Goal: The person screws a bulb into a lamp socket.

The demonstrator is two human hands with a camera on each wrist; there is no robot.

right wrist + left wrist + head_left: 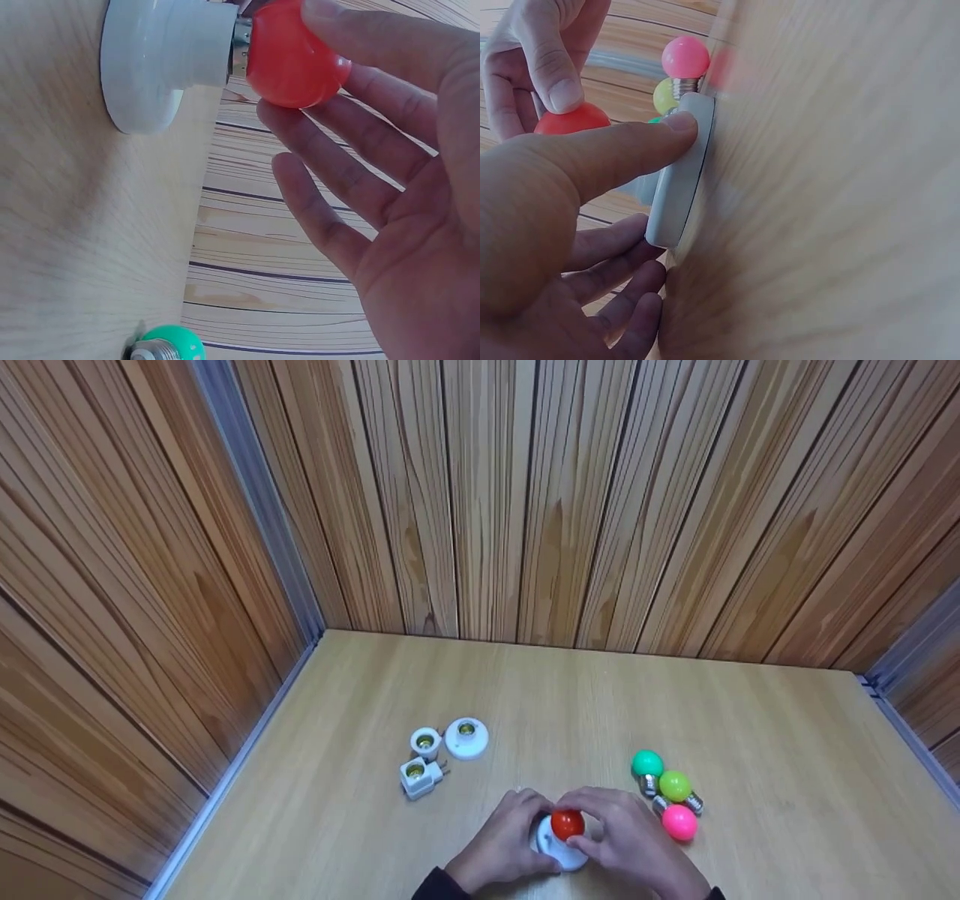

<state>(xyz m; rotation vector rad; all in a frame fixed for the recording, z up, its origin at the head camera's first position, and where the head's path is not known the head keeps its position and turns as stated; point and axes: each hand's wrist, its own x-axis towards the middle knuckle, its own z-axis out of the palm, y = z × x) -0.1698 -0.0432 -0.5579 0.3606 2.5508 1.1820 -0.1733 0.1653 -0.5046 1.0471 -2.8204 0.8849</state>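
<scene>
A red light bulb (567, 824) stands in the mouth of a round white lamp socket (142, 67), part of its metal screw base showing above the rim in the right wrist view. My right hand (626, 834) pinches the bulb's globe between thumb and fingers. Around the socket's base, which sits on the table, my left hand (510, 836) has its thumb on the near edge and its fingers at the far side, as the left wrist view shows.
To the right lie a green bulb (647, 763), a yellow-green bulb (675, 785) and a pink bulb (679, 823), close together. At the left are a round white socket (466, 746), a small white socket (425, 741) and a square plug-in socket (418, 781). Wood-panelled walls (487, 510) enclose the table (337, 690).
</scene>
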